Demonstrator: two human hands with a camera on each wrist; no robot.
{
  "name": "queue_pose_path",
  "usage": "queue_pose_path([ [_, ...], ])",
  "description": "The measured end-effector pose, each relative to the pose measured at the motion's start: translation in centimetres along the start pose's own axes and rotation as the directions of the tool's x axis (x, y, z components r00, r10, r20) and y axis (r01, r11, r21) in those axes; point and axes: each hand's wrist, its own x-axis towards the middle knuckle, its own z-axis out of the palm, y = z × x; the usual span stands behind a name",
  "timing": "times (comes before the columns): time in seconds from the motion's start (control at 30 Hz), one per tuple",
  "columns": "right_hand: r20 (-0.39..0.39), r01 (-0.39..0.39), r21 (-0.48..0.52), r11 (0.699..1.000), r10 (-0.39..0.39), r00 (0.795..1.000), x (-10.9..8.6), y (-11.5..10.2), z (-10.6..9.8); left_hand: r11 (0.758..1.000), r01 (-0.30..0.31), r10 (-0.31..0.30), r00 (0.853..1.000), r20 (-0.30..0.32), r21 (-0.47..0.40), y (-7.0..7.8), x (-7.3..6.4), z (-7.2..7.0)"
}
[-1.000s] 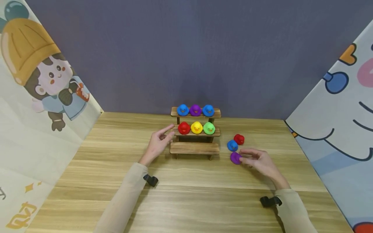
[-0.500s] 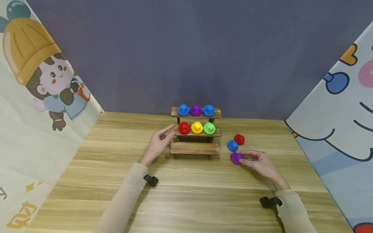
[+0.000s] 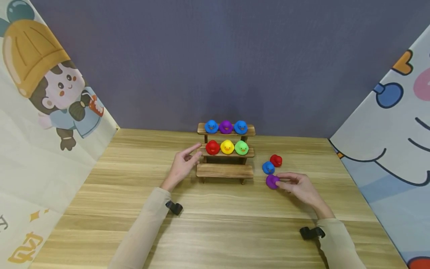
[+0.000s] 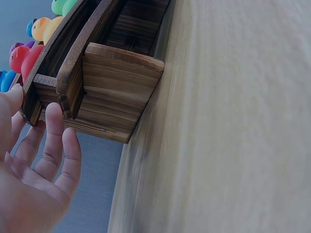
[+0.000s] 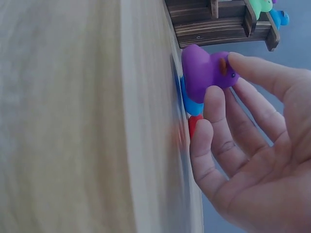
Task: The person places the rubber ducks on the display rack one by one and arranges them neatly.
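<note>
In the head view my right hand (image 3: 299,188) pinches a purple toy duck (image 3: 271,182) by its head between thumb and fingertips. The right wrist view shows that duck (image 5: 197,73) low at the tabletop; whether its base touches the wood is unclear. A blue duck (image 3: 268,167) and a red duck (image 3: 276,160) sit just behind it. My left hand (image 3: 180,166) is at the left end of a three-tier wooden stand (image 3: 224,171). Its thumb and fingers lie loosely extended about the end of the middle board, apparently touching it.
The top tier carries blue, purple and blue ducks (image 3: 240,127). On the middle tier are a red duck (image 3: 212,148), a yellow duck (image 3: 227,147) and a green duck (image 3: 241,148). A dark wall (image 3: 215,67) stands behind, with printed panels (image 3: 396,149) at both sides.
</note>
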Motion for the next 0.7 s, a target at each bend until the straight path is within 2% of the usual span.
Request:
queue_pose_path([
  [0.7, -0.012, -0.011, 0.007, 1.0, 0.012, 1.0, 0.2, -1.1, 0.1, 1.0, -0.001, 0.001, 1.0, -0.002, 0.011, 0.1, 0.0, 0.0],
])
